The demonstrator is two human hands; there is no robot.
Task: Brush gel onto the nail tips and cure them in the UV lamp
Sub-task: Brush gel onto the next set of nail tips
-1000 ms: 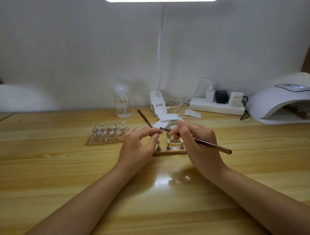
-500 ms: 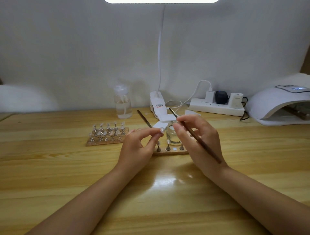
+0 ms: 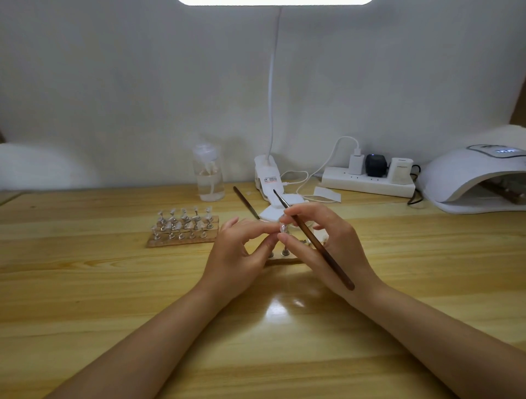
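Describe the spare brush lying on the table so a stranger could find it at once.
Start at the white clip lamp base at the back of the wooden table. Just left of it, past the clear pump bottle, a thin dark spare brush lies slanted on the wood. Unlike the brown brush in the right hand, nobody holds it.

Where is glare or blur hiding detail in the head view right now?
Head view: the lamp panel overhead is blown out white; its glare sits on the table below the hands; the nail tip between the fingers is small and soft; the frame's edges bow.
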